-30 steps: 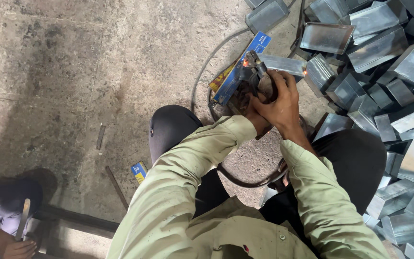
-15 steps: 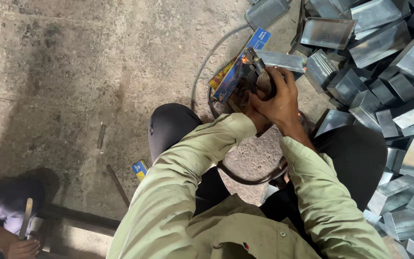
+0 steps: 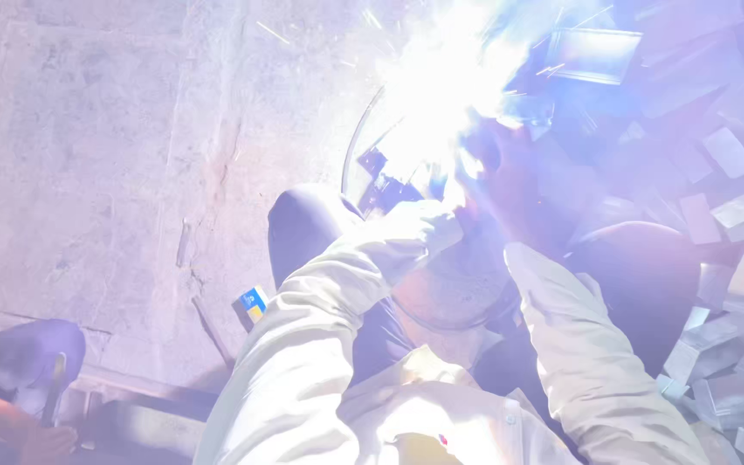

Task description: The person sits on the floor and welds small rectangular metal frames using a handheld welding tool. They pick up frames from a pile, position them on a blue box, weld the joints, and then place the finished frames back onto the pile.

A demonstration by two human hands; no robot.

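Observation:
A white-blue welding flash (image 3: 441, 86) fills the top middle and throws sparks over the floor. My left hand (image 3: 428, 220), at the end of a pale sleeve, reaches up to the lower edge of the glare, which washes out its fingers. My right hand (image 3: 497, 168) is a dark shape beside the flash, closed around the blue and yellow tool (image 3: 385, 185), most of which is lost in the light. A black cable (image 3: 350, 159) curves away from the tool. One folded metal box (image 3: 592, 53) lies just beyond the flash.
A heap of several grey sheet-metal boxes (image 3: 734, 155) covers the right side. My knees (image 3: 303, 224) frame the work spot on the concrete floor (image 3: 88, 155). A small blue and yellow object (image 3: 254, 303) lies on the floor. Another person (image 3: 10, 405) crouches at bottom left.
A bright arc has flared where my hands held the tool against the metal, washing out the whole view. My arms and hands stay in about the same place.

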